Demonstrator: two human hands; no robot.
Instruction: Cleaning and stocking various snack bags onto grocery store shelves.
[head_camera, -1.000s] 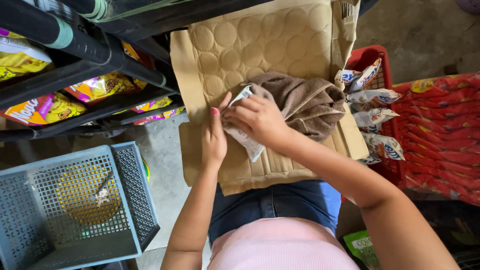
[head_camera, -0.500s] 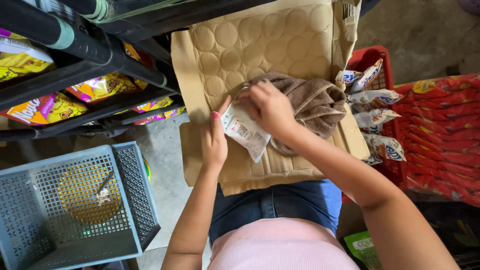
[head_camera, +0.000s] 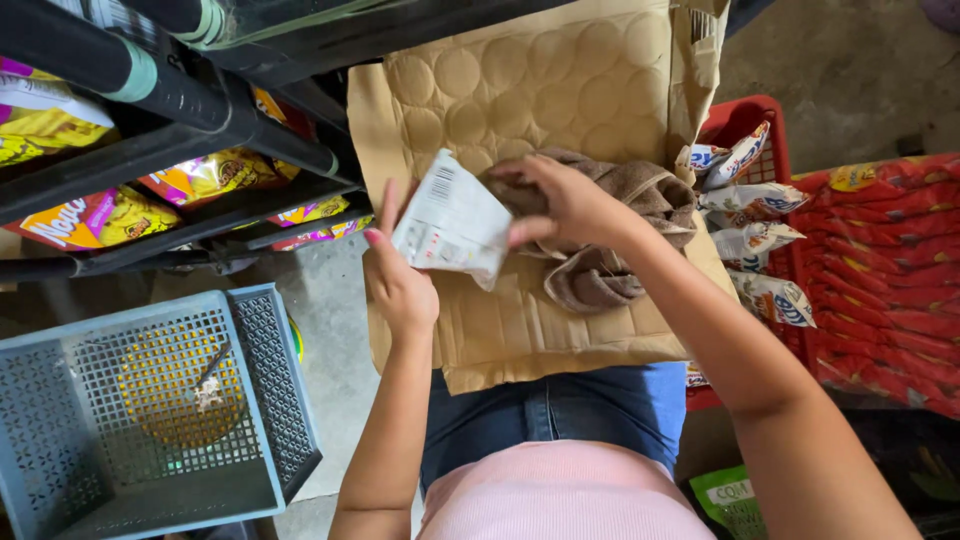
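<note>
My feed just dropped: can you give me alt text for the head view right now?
Seen from above, a person's left hand and right hand hold a small white packet over a sheet of cardboard on their lap, beside a brown cloth. A blue basket sits to the left, a red crate of snack packs to the right.

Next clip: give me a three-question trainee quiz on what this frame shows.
1. True or false: both hands touch the white packet.
2. What lies under the right hand? A) brown cloth B) metal tray C) glass jar
3. Which side of the person is the blue basket on?

Key: 1. True; the left hand holds its lower edge. 2. A, the brown cloth on the cardboard. 3. Left.
</note>
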